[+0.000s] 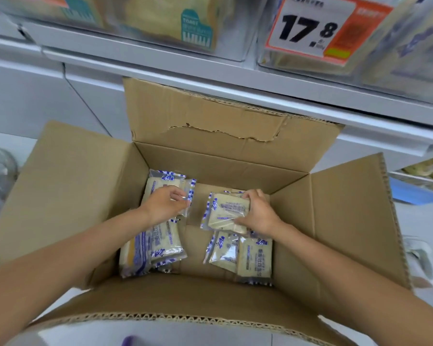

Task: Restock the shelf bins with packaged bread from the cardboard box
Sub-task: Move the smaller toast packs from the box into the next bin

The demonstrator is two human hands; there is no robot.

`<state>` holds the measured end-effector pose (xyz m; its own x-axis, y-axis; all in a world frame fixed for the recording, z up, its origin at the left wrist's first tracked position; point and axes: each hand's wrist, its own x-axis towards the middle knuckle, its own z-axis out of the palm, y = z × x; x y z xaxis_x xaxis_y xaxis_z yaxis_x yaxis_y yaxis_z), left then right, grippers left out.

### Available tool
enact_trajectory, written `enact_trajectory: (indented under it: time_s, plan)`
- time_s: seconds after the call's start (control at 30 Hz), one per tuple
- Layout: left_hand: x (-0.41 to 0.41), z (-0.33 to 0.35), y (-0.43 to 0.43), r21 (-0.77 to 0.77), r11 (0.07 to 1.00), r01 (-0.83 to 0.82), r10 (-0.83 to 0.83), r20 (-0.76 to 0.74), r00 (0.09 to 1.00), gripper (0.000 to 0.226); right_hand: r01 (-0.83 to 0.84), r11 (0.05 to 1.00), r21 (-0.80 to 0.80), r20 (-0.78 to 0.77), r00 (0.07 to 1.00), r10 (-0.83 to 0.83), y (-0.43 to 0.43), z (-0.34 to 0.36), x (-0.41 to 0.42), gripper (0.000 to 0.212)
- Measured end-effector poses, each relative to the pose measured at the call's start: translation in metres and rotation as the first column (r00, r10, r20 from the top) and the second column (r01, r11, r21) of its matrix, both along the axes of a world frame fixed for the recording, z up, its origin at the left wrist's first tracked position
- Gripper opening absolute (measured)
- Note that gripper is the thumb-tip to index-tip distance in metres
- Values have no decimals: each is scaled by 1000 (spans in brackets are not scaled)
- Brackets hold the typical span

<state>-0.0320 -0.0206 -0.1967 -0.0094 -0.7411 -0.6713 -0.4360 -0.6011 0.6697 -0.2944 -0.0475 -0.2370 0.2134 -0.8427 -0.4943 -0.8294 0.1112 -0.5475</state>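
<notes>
Cardboard box [85, 196] filled most of my view, sitting open below the shelf, and it looked nearly cleared out: bare bottom showing, just a handful of bread packets [254, 257] lying in two small piles. Shelf bins [148, 28] overhead already had bread in them, so I'd guess we were late in the restock, though I couldn't tell how full they were. Far flap [210, 116] stood up right under the shelf edge [235, 81], kinda in the lifting path. Left hand [164, 203] pinched the clear edge of the back-left packet [160, 182]; right hand [259, 213] was curled round the middle packet [225, 213]. Price tag [310, 26] read 17.8.
</notes>
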Motion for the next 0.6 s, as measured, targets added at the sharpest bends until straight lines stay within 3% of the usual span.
enact_trajectory:
  time_s: [0.07,0.13,0.23,0.3,0.37,0.47,0.53,0.6]
  plan:
    - [-2,5,-2,90,996,-16,19,-42,999,51,32,999,10,170,985,-34,-4,17,9,60]
    - [-2,8,-4,246,969,-41,87,-182,979,72,9,998,65,328,944,-30,-7,33,17,63]
    - [1,12,-3,307,947,-94,197,-326,924,49,12,978,210,422,901,-102,-12,38,10,76]
    - [8,10,-2,240,961,-136,209,-315,926,36,44,979,200,296,950,-103,-15,22,-7,80]
    - [18,6,1,199,968,-153,212,-325,921,31,2,988,156,59,998,-11,-15,-5,-24,78]
    - [31,0,10,201,968,-152,205,-282,937,31,-61,959,278,-176,978,113,0,-40,-28,76]
    - [34,-3,14,205,965,-163,214,-261,941,32,-111,952,286,-165,973,163,12,-50,-21,72]
    - [37,-4,17,209,963,-169,220,-255,941,31,-73,983,166,-91,992,89,17,-55,-13,61]
